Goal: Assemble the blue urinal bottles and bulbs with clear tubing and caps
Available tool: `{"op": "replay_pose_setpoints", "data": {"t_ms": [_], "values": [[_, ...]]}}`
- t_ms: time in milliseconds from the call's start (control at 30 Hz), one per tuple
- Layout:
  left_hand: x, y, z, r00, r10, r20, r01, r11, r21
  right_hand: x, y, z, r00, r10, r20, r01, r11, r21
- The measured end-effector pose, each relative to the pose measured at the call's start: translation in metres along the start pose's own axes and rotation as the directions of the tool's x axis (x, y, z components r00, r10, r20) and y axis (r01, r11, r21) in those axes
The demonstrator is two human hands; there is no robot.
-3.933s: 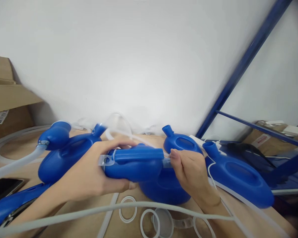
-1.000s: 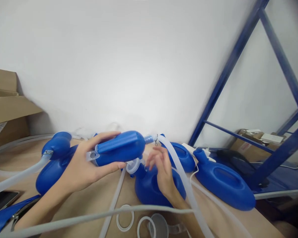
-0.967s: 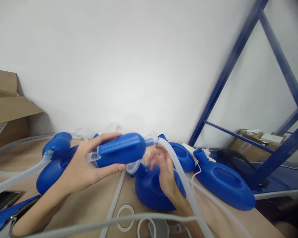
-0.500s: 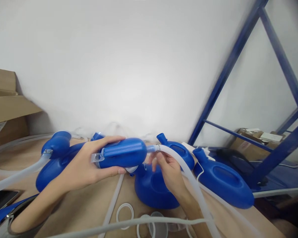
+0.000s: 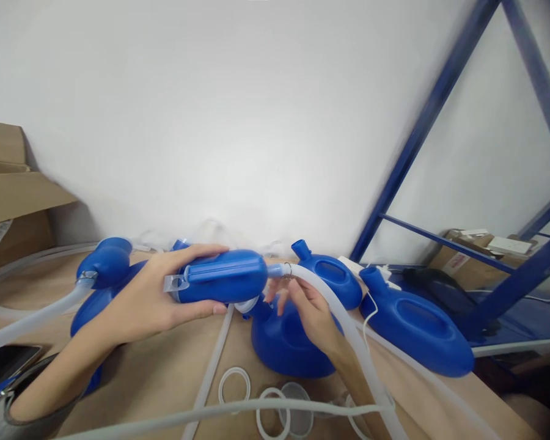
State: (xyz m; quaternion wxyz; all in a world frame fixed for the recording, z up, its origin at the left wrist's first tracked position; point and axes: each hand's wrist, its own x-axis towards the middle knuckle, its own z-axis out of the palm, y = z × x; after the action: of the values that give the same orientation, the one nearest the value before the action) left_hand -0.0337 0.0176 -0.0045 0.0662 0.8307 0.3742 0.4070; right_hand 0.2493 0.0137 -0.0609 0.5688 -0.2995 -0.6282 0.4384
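My left hand [image 5: 149, 299] is wrapped round a blue plastic bulb [image 5: 224, 283] held level above the wooden table [image 5: 165, 379]. A clear tab sticks out of the bulb's left end. At its right end a white translucent hose [image 5: 343, 330] joins the nozzle under a small wire clamp. My right hand [image 5: 309, 308] sits just below that joint, its fingers loosely curled and touching the hose beside the clamp. Under both hands lies a blue plastic container [image 5: 286, 342].
More blue containers lie at the left [image 5: 105, 263] and right [image 5: 415, 327], one behind [image 5: 327, 278]. White rings [image 5: 234, 385] and a clear cap lie near the front edge. Another hose [image 5: 32, 318] runs left. A cardboard box [image 5: 9, 195] stands left, a blue metal rack [image 5: 421, 140] right.
The hose is now joined to the bulb's nozzle. My right hand has come up from the container to the joint. The bulb has sunk slightly and turned level.
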Motion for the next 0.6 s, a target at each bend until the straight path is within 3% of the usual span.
{"op": "replay_pose_setpoints", "data": {"t_ms": [133, 300, 433, 600], "values": [[0.0021, -0.0009, -0.0022, 0.999, 0.015, 0.034, -0.016, 1.0, 0.026, 0.0021, 0.0039, 0.0024, 0.999, 0.037, -0.031, -0.036, 0.998, 0.051], [0.0018, -0.0029, 0.0021, 0.99, 0.134, 0.032, -0.136, 0.988, 0.065, 0.0025, 0.0081, 0.0062, 0.986, 0.117, -0.115, -0.103, 0.987, 0.125], [0.0002, -0.0064, 0.0064, 0.97, 0.243, 0.031, -0.245, 0.963, 0.111, 0.0023, 0.0056, 0.0081, 0.977, 0.153, -0.147, -0.139, 0.985, 0.104], [-0.0013, -0.0053, 0.0064, 0.955, 0.288, 0.076, -0.298, 0.933, 0.2, 0.0021, 0.0017, 0.0093, 0.968, 0.165, -0.187, -0.158, 0.986, 0.056]]}}
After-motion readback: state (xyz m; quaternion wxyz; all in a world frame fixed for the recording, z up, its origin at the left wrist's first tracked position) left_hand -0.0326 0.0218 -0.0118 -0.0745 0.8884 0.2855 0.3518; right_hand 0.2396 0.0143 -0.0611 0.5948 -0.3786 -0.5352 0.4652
